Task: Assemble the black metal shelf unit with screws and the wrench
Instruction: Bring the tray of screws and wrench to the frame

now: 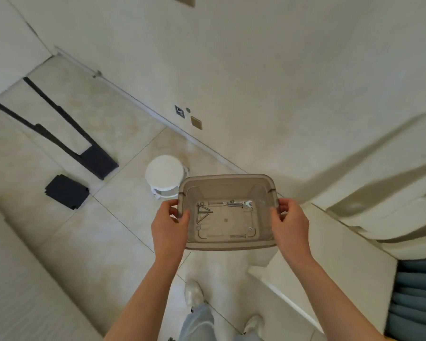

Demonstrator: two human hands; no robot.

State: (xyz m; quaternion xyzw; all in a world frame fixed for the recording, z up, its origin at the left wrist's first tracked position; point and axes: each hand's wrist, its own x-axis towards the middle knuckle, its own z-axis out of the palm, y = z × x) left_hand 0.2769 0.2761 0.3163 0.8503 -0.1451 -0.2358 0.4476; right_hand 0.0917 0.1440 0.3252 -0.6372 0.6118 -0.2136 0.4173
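Observation:
I hold a clear grey plastic bin (228,185) in the air in front of me. My left hand (170,225) grips its left rim and my right hand (289,223) grips its right rim. Several long screws (203,214) and small nuts lie on the bin's bottom, with a small silver wrench (249,205) near the far right corner. The black metal shelf parts lie on the tiled floor at the left: long black rails joined to a panel (97,159) and a stack of small black plates (67,191).
A white round stool (164,172) stands on the floor just beyond the bin. A white wall runs along the back. White furniture edges lie at the right and lower left. My feet (193,292) stand on the tiles below the bin.

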